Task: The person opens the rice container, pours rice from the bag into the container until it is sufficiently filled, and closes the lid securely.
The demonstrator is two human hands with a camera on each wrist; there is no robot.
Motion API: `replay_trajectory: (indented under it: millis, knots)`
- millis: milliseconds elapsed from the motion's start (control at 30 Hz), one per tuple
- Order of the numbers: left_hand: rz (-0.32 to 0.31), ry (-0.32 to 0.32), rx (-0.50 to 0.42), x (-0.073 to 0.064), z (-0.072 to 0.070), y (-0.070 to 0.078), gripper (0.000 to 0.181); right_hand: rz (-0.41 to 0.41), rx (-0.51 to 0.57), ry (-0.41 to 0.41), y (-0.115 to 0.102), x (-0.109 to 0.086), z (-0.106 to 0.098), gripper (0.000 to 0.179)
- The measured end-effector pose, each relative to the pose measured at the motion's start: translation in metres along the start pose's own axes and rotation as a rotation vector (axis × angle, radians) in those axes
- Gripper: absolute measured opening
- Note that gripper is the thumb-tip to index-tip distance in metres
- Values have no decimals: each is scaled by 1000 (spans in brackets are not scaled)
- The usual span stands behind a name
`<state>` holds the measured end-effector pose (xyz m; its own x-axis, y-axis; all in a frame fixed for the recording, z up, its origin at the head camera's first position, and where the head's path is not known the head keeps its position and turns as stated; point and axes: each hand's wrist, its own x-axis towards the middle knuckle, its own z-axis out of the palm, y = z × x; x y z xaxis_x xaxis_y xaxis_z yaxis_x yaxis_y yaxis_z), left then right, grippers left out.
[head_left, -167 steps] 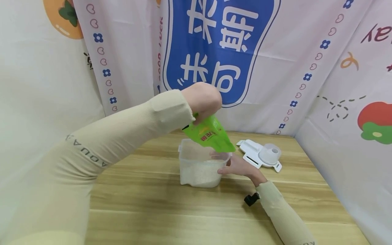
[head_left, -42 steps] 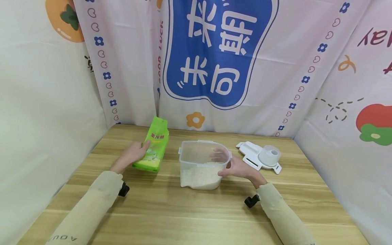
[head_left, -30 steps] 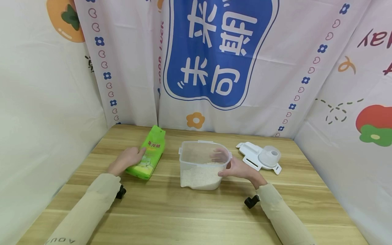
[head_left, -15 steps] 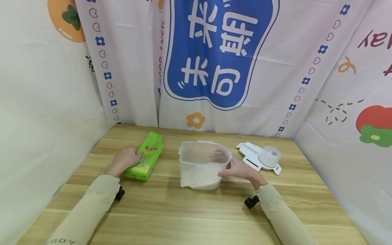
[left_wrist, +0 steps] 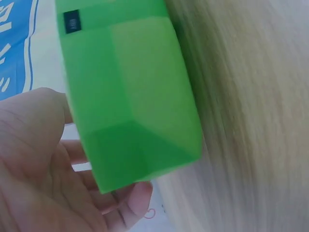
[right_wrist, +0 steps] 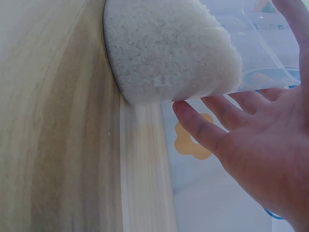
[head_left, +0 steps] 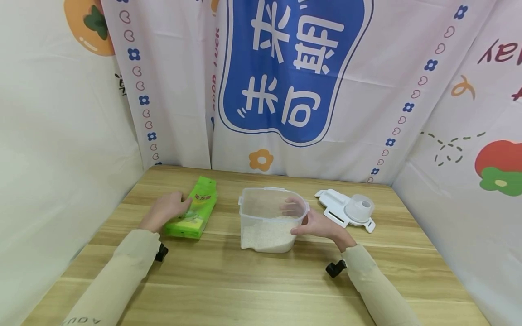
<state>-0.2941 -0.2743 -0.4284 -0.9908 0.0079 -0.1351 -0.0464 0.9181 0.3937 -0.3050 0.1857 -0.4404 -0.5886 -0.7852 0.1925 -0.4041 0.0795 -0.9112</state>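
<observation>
On the left of the table, my left hand holds a green rice bag with red print, its thumb on the front. The left wrist view has the bag's flat green bottom close up, fingers curled behind and below it. At the middle stands an uncovered clear plastic container, partly filled with white rice. My right hand is round its right side, thumb in front and fingers at the back. Rice grains show through the container wall in the right wrist view.
A white lid with a translucent cup on it lies right of the container. Printed cloth hangs behind and along both sides of the wooden table.
Over the container earlier, the left hand held the bag tipped down. It has since brought the bag left, down to the table. Lately the bag shifts only slightly; the right hand stays put.
</observation>
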Motion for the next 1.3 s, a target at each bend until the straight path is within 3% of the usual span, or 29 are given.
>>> replay_trajectory:
  millis: [133,200,400,533,900,1033,1300]
  knots:
    - [13,24,-21,-1,-1,4,43,8,-2,-8,-1,0,-1,80]
    - [53,44,-26,-2,-1,8,45,15,-2,-12,-2,-1,-1,80]
    - [285,170,-87,-2,-2,29,40,30,-9,-17,-5,-2,-3,81]
    - [380,187,-161,-5,-1,47,35,47,-15,-28,-8,-2,-5,82]
    - [563,19,-486,-6,22,77,35,64,-54,-53,-15,-1,-9,82]
    - [586,-37,-559,-6,33,85,40,84,-66,-55,-16,-1,-10,82]
    - [657,-37,-670,-13,49,99,62,89,-94,-53,-17,0,-8,83]
